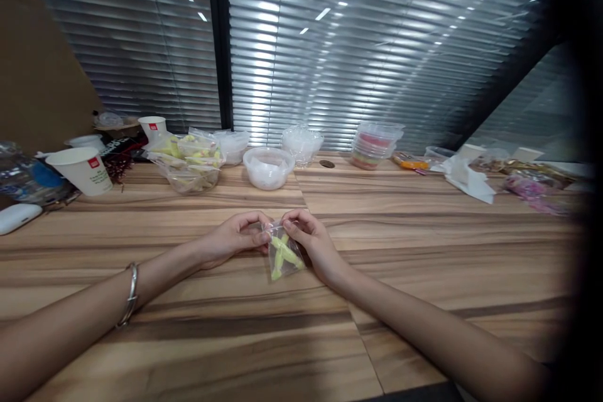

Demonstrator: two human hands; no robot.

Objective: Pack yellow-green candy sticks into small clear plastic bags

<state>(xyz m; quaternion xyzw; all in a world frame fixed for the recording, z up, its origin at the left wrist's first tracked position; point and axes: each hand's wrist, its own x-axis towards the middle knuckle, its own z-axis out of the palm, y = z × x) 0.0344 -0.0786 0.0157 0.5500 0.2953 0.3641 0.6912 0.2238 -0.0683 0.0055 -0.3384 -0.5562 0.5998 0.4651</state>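
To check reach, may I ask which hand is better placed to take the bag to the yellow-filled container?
Probably the left hand: it is nearer the container than the right hand is; both hold the bag.

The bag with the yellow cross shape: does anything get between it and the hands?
Nothing visible does: the left hand and right hand already hold the bag near its top edge. The bowls stand farther back.
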